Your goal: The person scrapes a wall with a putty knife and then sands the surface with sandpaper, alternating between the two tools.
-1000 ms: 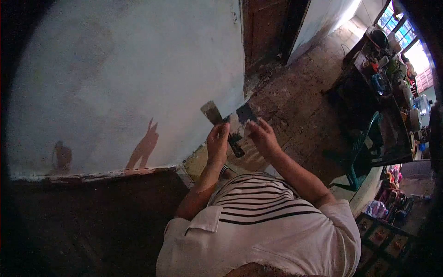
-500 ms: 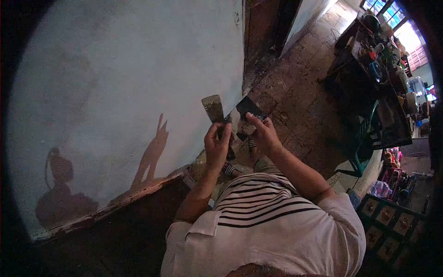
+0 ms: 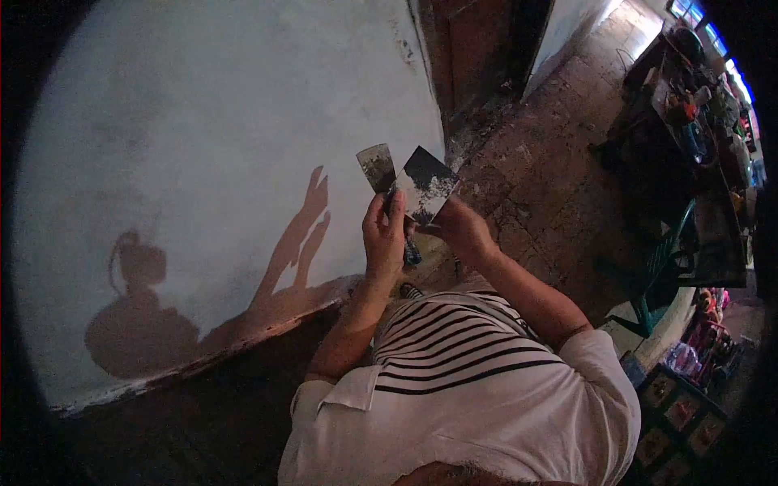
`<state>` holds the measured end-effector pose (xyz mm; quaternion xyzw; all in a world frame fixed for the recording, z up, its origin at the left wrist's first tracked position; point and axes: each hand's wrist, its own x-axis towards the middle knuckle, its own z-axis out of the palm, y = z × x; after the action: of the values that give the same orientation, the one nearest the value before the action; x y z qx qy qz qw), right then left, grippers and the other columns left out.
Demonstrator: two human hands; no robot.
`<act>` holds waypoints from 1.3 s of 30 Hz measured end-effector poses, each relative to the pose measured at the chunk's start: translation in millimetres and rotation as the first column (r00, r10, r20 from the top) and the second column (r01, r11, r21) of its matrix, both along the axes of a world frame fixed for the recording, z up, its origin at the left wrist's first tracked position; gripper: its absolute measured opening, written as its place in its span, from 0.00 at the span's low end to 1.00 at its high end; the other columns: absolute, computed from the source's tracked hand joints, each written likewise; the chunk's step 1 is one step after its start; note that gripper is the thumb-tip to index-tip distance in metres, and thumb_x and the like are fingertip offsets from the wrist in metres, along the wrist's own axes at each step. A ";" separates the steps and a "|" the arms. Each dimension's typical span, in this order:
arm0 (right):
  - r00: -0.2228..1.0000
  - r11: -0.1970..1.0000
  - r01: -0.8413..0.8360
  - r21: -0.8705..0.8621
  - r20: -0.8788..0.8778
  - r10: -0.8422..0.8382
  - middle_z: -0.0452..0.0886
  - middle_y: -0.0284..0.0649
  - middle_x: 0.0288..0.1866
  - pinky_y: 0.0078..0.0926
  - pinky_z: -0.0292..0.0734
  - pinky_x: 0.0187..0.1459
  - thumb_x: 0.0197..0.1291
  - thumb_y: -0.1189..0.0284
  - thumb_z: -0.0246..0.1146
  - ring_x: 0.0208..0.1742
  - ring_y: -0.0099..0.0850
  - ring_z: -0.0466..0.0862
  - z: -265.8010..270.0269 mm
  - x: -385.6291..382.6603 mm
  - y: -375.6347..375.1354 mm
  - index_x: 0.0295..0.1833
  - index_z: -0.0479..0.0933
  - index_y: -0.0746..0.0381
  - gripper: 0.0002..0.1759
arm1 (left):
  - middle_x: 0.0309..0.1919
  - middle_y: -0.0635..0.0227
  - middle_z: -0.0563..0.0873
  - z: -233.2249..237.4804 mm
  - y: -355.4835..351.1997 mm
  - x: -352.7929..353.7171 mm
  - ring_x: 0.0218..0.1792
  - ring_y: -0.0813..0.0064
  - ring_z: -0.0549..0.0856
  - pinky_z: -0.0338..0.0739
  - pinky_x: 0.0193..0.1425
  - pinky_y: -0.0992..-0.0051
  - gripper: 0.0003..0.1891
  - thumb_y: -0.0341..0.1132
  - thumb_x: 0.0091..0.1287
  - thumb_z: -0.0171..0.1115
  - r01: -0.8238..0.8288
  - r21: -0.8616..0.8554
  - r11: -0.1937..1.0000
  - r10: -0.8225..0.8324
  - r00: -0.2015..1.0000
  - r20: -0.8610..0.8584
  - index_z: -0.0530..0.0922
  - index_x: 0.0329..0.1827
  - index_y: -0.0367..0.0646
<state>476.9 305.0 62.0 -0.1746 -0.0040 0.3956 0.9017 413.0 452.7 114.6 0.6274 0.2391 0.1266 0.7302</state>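
Near the middle of the view, my left hand is closed round a putty knife, its wide, stained blade pointing up and its dark handle showing below the fingers. Just right of it, my right hand grips a square dark plate from behind and below. White residue covers much of the plate's lower face, while its top corner is dark. The plate's left edge is close beside the knife and my left fingertips; whether they touch I cannot tell. Most of my right fingers are hidden behind the plate.
A pale wall fills the left side, with my shadow on it. A doorway stands at the top. Dirty tiled floor runs to the right, towards a cluttered dark table and a green chair. A dark rack is at lower right.
The square plate has turned, showing its white-smeared face, and moved closer to the putty knife. My right hand has shifted under and behind it. The view has tilted slightly.
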 end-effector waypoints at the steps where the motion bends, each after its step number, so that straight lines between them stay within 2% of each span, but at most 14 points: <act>1: 0.974 0.964 -0.083 -0.252 0.185 0.132 0.78 0.44 0.62 0.38 0.72 0.66 0.66 0.72 0.58 0.66 0.37 0.77 -1.9 -7.7 0.5 0.69 0.68 0.63 0.25 | 0.39 0.68 0.84 -4.8 2.1 0.1 0.34 0.79 0.82 0.78 0.36 0.73 0.19 0.46 0.75 0.62 0.035 -0.056 0.998 -0.031 0.997 0.071 0.77 0.56 0.38; 3: 0.845 0.742 -0.159 -0.651 0.299 0.443 0.78 0.46 0.60 0.37 0.72 0.66 0.68 0.69 0.59 0.64 0.34 0.77 -1.0 -20.5 0.4 0.67 0.68 0.63 0.24 | 0.42 0.66 0.84 -39.5 14.1 -1.0 0.37 0.77 0.83 0.80 0.39 0.72 0.20 0.47 0.75 0.62 -0.017 0.041 0.999 0.015 0.999 0.037 0.77 0.57 0.38; 7: 0.818 0.785 0.109 -0.610 0.504 0.278 0.80 0.42 0.52 0.30 0.79 0.51 0.73 0.65 0.57 0.50 0.28 0.81 40.0 -40.9 21.6 0.66 0.69 0.63 0.21 | 0.62 0.54 0.79 13.2 8.5 -4.2 0.61 0.65 0.79 0.75 0.64 0.67 0.30 0.49 0.75 0.62 0.118 -0.049 0.992 -0.120 0.992 -0.043 0.71 0.67 0.32; 10: 0.795 0.501 0.066 -0.863 0.349 0.496 0.79 0.35 0.43 0.25 0.75 0.35 0.77 0.62 0.54 0.36 0.23 0.77 39.2 -45.7 24.0 0.67 0.68 0.63 0.22 | 0.61 0.55 0.80 -10.5 21.6 -0.1 0.60 0.66 0.80 0.74 0.64 0.68 0.28 0.48 0.75 0.61 0.113 -0.129 0.985 -0.115 0.993 -0.007 0.72 0.67 0.33; 11: 0.870 0.664 0.073 -0.744 0.373 0.323 0.78 0.37 0.47 0.28 0.74 0.42 0.76 0.57 0.55 0.42 0.26 0.77 11.4 -48.7 24.2 0.69 0.67 0.62 0.25 | 0.61 0.55 0.80 -13.0 21.3 0.6 0.60 0.66 0.80 0.74 0.64 0.68 0.28 0.48 0.75 0.61 0.143 -0.140 0.980 -0.144 0.990 0.003 0.72 0.67 0.33; 16: 0.944 0.519 0.315 -0.795 0.320 -0.082 0.72 0.33 0.43 0.28 0.72 0.41 0.77 0.55 0.53 0.39 0.23 0.71 17.4 -50.2 -33.5 0.61 0.69 0.59 0.20 | 0.46 0.69 0.82 -13.6 21.3 8.6 0.45 0.76 0.83 0.77 0.49 0.76 0.12 0.39 0.77 0.59 0.127 -0.087 0.988 -0.123 0.991 0.048 0.76 0.54 0.41; 17: 0.928 0.495 0.319 -0.808 0.371 0.008 0.72 0.33 0.43 0.27 0.72 0.41 0.78 0.57 0.51 0.40 0.23 0.70 16.4 -54.0 -54.9 0.62 0.68 0.61 0.20 | 0.35 0.75 0.75 -5.6 14.5 8.6 0.36 0.83 0.72 0.69 0.42 0.76 0.10 0.40 0.77 0.60 0.119 0.025 0.993 -0.122 0.985 0.119 0.73 0.46 0.43; 21: 0.819 0.325 0.547 -0.772 0.574 -0.017 0.69 0.33 0.36 0.27 0.70 0.35 0.79 0.60 0.51 0.33 0.23 0.68 24.0 -75.0 -70.9 0.56 0.68 0.63 0.16 | 0.33 0.78 0.71 -35.4 30.4 26.9 0.33 0.86 0.67 0.65 0.38 0.80 0.10 0.36 0.76 0.60 0.172 0.099 0.980 -0.190 0.958 0.214 0.73 0.52 0.42; 25: 0.841 0.358 0.534 -0.766 0.526 -0.129 0.72 0.36 0.38 0.29 0.71 0.37 0.79 0.61 0.49 0.33 0.25 0.69 48.5 -106.7 -69.4 0.59 0.68 0.64 0.17 | 0.31 0.79 0.71 -19.2 7.2 36.9 0.30 0.87 0.66 0.64 0.35 0.80 0.12 0.35 0.76 0.59 0.277 0.106 0.955 -0.292 0.941 0.171 0.74 0.58 0.41; 28: 0.847 0.370 0.490 -0.789 0.531 0.009 0.76 0.41 0.41 0.31 0.73 0.40 0.79 0.59 0.49 0.36 0.27 0.73 54.0 -110.1 -61.2 0.61 0.67 0.66 0.20 | 0.29 0.79 0.70 -13.1 -2.8 43.8 0.27 0.88 0.65 0.64 0.32 0.81 0.14 0.35 0.77 0.57 0.376 0.125 0.918 -0.391 0.911 0.129 0.75 0.62 0.40; 30: 0.855 0.166 0.495 -0.853 0.512 0.080 0.79 0.45 0.42 0.32 0.74 0.42 0.79 0.58 0.48 0.39 0.30 0.76 52.8 -110.4 -56.9 0.61 0.66 0.66 0.21 | 0.27 0.80 0.69 -29.2 -2.4 53.3 0.25 0.88 0.64 0.62 0.29 0.81 0.16 0.36 0.79 0.54 0.437 0.067 0.897 -0.442 0.893 0.085 0.74 0.65 0.39; 34: 0.844 0.233 0.520 -0.822 0.537 0.010 0.78 0.46 0.36 0.34 0.75 0.41 0.79 0.56 0.49 0.36 0.32 0.77 43.3 -106.4 -49.4 0.59 0.70 0.65 0.22 | 0.28 0.80 0.71 -23.7 -7.8 52.3 0.26 0.89 0.66 0.63 0.29 0.83 0.18 0.40 0.80 0.53 0.479 0.053 0.876 -0.481 0.867 0.131 0.74 0.65 0.39; 35: 0.824 0.157 0.558 -0.815 0.567 0.015 0.79 0.45 0.35 0.35 0.75 0.41 0.79 0.55 0.50 0.35 0.32 0.77 49.8 -106.9 -45.9 0.58 0.72 0.66 0.23 | 0.34 0.77 0.76 -17.7 -8.3 50.3 0.31 0.87 0.73 0.70 0.36 0.81 0.15 0.39 0.80 0.52 0.504 -0.015 0.864 -0.499 0.859 0.118 0.75 0.63 0.39; 39: 0.869 0.217 0.470 -0.855 0.491 0.052 0.80 0.46 0.37 0.35 0.76 0.43 0.79 0.55 0.50 0.38 0.32 0.79 56.4 -101.8 -44.8 0.59 0.72 0.66 0.24 | 0.43 0.72 0.81 -6.0 -5.0 47.6 0.41 0.83 0.79 0.76 0.46 0.78 0.18 0.42 0.81 0.51 0.487 -0.072 0.871 -0.486 0.874 0.027 0.74 0.63 0.38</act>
<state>375.0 260.3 118.4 -0.7662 0.0695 0.1362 0.6241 460.6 447.7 108.6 0.6385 0.0755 -0.0678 0.7629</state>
